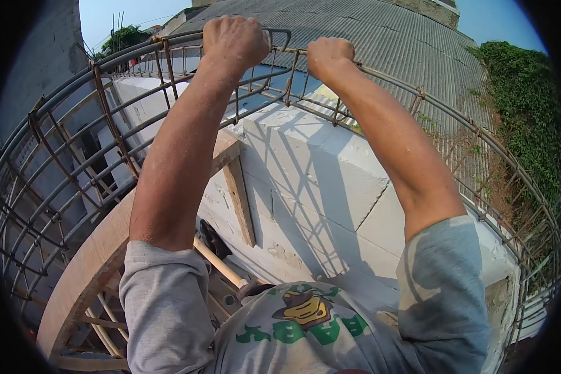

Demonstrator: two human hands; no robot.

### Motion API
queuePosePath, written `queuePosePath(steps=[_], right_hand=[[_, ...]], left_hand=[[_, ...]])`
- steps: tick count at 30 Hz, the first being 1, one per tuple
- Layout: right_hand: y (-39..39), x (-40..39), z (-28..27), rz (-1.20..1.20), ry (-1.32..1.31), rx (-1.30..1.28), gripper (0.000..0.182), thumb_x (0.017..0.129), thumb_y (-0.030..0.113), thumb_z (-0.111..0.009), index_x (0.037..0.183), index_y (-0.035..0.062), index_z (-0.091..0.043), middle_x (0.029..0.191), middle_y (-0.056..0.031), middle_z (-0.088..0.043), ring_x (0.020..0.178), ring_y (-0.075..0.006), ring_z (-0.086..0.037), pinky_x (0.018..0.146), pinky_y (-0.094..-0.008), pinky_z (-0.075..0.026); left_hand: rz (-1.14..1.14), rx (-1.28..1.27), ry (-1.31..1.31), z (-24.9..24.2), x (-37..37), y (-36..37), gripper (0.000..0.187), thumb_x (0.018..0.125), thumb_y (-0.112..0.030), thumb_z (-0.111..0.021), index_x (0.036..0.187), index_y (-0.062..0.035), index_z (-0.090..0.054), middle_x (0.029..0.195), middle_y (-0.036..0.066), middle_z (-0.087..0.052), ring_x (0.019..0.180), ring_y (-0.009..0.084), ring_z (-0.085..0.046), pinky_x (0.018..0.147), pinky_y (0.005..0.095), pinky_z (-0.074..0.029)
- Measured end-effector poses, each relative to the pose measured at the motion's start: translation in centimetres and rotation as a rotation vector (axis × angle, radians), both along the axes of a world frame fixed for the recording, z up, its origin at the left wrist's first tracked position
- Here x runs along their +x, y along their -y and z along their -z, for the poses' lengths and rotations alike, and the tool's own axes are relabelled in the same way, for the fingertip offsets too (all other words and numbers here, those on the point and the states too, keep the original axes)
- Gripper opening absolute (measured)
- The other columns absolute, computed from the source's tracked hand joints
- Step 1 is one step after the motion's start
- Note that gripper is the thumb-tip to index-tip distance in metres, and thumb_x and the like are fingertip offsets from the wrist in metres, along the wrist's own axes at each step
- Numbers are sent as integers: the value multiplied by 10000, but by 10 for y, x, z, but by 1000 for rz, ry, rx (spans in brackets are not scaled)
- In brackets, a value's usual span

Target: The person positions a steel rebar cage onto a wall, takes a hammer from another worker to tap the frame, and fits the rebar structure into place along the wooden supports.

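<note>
A rebar cage of rusty steel bars, tied with stirrups, curves across the view in front of me. My left hand is wrapped over its upper bars, beside a hooked bar end. A short way to the right, my right hand is in a fist on the cage where another run of bars begins. Both arms are stretched up and forward. The fingertips are hidden behind the knuckles.
Below the cage stands a white block wall striped with shadows. A wooden board and a wooden brace are at the left, with poles beneath. Beyond lie a corrugated roof and green creepers.
</note>
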State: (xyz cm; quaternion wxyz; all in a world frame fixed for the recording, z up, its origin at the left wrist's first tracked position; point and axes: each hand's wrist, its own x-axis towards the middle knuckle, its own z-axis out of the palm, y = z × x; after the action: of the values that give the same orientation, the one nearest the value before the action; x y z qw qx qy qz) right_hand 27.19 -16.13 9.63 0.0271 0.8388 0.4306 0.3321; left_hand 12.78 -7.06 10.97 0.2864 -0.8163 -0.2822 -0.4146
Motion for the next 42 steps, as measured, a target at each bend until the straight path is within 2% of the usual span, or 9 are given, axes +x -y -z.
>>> queuePosePath(steps=[10, 14, 18, 28, 29, 36, 37, 40, 42], right_hand=[[44, -21, 65, -353, 459, 248, 230, 769, 144, -600, 955, 17, -647, 930, -102, -586, 920, -221, -560, 785, -361, -436], [33, -3, 52, 41, 617, 166, 292, 813, 189, -619, 1051, 22, -642, 1126, -126, -594, 1116, -247, -518, 914, -378, -400], [-11, -4, 26, 94, 84, 174, 211, 804, 116, -589, 973, 40, -691, 980, -144, -679, 947, -286, -658, 778, -404, -529], [-41, 30, 32, 28, 64, 315, 228, 841, 154, -529, 931, 95, -730, 944, -134, -702, 891, -274, -687, 665, -435, -566], [-43, 34, 29, 26, 90, 330, 219, 836, 168, -545, 930, 93, -729, 940, -137, -701, 884, -276, -687, 671, -430, -566], [-49, 34, 36, 39, 218, 398, 216, 825, 184, -572, 946, 87, -722, 950, -131, -699, 869, -281, -689, 679, -425, -564], [-48, 34, 36, 53, 240, 393, 227, 833, 160, -545, 957, 88, -722, 966, -120, -700, 877, -276, -688, 669, -433, -564], [-45, 28, 36, 73, 242, 369, 222, 818, 186, -577, 963, 97, -721, 961, -111, -701, 873, -273, -688, 677, -422, -564], [-45, 29, 36, 79, 246, 364, 221, 815, 189, -582, 963, 101, -721, 961, -109, -702, 873, -272, -688, 678, -421, -564]], left_hand=[[282, -21, 495, 13, 33, -38, 169, 884, -188, -527, 938, -77, -643, 843, 105, -641, 804, 219, -588, 853, 382, -422], [304, -42, -91, -18, -26, 4, 129, 752, -190, -647, 761, -96, -735, 647, 107, -670, 561, 176, -635, 509, 323, -487], [161, 43, -17, -6, -9, -4, 105, 723, -164, -666, 763, -98, -737, 669, 114, -679, 561, 187, -638, 505, 335, -487], [268, -17, 176, 12, 3, -11, 108, 774, -120, -649, 824, -87, -739, 691, 132, -686, 570, 189, -655, 561, 350, -521], [237, -129, 240, 6, 34, -51, 215, 911, -204, -488, 993, -58, -624, 956, 142, -651, 873, 261, -602, 845, 404, -447], [183, -170, 192, 6, -3, 0, 263, 927, -194, -444, 1077, -43, -599, 1131, 166, -605, 1056, 279, -553, 939, 417, -424], [240, 84, 290, 12, 13, -26, 277, 922, -178, -434, 1094, -34, -596, 1152, 177, -593, 1073, 290, -544, 953, 413, -417], [691, -333, 598, 28, 1, -12, 291, 914, -150, -416, 1109, -21, -589, 1182, 176, -582, 1100, 289, -532, 968, 413, -407], [329, -164, 263, 12, -8, 1, 297, 916, -145, -425, 1137, -22, -581, 1197, 172, -581, 1115, 288, -530, 970, 413, -411]])
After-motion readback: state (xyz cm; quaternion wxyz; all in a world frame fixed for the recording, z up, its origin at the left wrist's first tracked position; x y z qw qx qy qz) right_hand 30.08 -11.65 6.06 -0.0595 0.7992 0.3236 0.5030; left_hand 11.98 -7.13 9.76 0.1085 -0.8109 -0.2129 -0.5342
